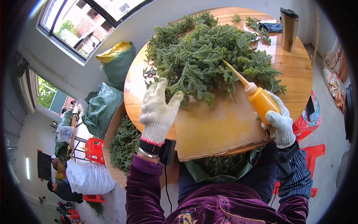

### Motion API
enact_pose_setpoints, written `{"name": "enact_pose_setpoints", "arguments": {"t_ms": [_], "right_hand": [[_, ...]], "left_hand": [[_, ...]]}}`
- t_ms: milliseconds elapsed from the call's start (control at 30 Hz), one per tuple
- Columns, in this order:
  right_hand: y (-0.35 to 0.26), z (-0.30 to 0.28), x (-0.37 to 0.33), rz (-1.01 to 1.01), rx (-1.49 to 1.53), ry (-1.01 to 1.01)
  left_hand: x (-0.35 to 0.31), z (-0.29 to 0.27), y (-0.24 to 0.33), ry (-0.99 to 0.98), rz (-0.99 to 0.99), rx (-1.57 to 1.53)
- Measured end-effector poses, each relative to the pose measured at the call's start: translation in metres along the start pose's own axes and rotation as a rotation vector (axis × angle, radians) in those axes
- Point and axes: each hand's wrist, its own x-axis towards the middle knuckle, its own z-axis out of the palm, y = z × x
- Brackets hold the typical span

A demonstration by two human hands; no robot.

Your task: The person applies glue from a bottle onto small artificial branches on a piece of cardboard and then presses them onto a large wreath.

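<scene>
A squeeze bottle (264, 103) of orange-yellow liquid is gripped in my gloved right hand (281, 121), its long tapered nozzle tilted up and left over the greenery. My left hand (158, 108), in a cream knit glove, is raised at the table's left side, thumb apart from the fingers, with nothing visible in it. Just beyond it spreads a heap of green fir sprigs (209, 56). A flattened piece of cardboard (220, 127) with yellow stains lies on the round wooden table (294, 78) between my hands, partly under the sprigs.
A tumbler (289, 31) and a folded blue cloth (270, 27) stand at the far right. Left of the table is a cardboard box (112, 138) of sprigs, with green sacks (100, 112) beyond. A green bag (223, 168) sits on my lap. Red stools (315, 153) stand right.
</scene>
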Motion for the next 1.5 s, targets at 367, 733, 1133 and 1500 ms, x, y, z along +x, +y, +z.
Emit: {"name": "enact_pose_setpoints", "arguments": {"t_ms": [367,733,1133,1500], "right_hand": [[-0.007,0.005,-0.005,0.005,0.011,-0.003],[-0.006,0.008,-0.003,0.0,-0.044,-0.016],[-0.014,0.006,-0.023,-0.145,-0.473,-0.086],[-0.038,-0.014,-0.052,-0.265,-0.871,-0.44]], "left_hand": [[-0.009,-0.008,-0.023,0.067,-0.08,-0.419],[-0.091,-0.041,0.03,-0.228,0.316,-0.207],[-0.122,-0.037,0.009,-0.305,0.208,-0.51],[-0.118,-0.027,0.023,-0.341,0.108,-0.401]]}}
